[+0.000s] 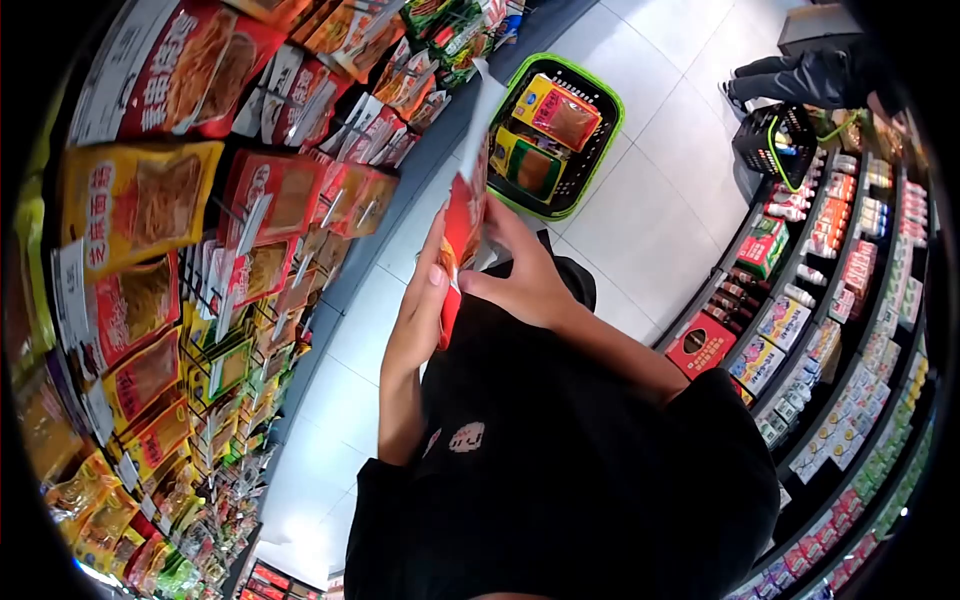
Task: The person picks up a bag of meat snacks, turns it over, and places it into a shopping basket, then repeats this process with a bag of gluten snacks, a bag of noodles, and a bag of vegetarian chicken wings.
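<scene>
Both of my hands hold a red snack packet (458, 225) upright in front of my chest, seen nearly edge-on. My left hand (418, 305) presses on its left side, with the thumb near the lower part. On the other side, my right hand (520, 275) grips it between thumb and fingers. Just beyond the packet, a black basket with a green rim (618, 110) stands on the floor. Inside it lie a yellow and red packet (562, 112) and a green and yellow packet (525, 166).
Hanging packets (150, 200) fill the rack on the left. Shelves with bottles and boxes (785, 325) curve along the right. At the upper right a person in dark trousers (790, 82) stands beside another black basket (775, 150). Pale floor tiles (640, 200) run between the shelves.
</scene>
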### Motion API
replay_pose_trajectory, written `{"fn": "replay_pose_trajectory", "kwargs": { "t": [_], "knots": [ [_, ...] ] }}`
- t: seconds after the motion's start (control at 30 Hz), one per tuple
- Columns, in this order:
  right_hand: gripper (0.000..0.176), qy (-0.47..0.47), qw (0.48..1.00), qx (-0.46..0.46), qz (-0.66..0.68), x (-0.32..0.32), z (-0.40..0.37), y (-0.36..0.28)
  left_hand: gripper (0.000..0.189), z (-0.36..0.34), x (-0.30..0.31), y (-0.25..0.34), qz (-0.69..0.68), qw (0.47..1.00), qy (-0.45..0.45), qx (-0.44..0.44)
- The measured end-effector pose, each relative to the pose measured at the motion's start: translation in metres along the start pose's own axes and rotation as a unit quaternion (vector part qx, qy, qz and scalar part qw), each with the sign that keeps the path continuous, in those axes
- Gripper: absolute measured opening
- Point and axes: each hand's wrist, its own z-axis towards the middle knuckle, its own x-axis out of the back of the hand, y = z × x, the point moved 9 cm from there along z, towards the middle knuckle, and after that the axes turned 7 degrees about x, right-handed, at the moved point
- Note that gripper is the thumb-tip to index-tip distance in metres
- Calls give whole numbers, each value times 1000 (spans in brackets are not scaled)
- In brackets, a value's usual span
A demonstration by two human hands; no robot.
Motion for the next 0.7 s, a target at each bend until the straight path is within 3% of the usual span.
{"fn": "replay_pose_trajectory", "kwargs": {
  "t": [0.1, 0.23, 0.47, 0.7],
  "knots": [
    [94, 9, 998, 64, -28, 31, 10, -34, 70, 18, -27, 4, -118, 992, -8, -45],
    [92, -29, 996, 88, -13, 37, 18, -48, 67, 18, -26, 2, -147, 987, 55, -43],
    [90, -111, 991, 80, -10, 26, 30, -50, 66, 2, -20, -12, -227, 959, 162, -54],
    [88, -144, 984, 98, -27, 18, 39, -50, 73, -5, -15, -20, -200, 964, 172, -32]
  ]
}}
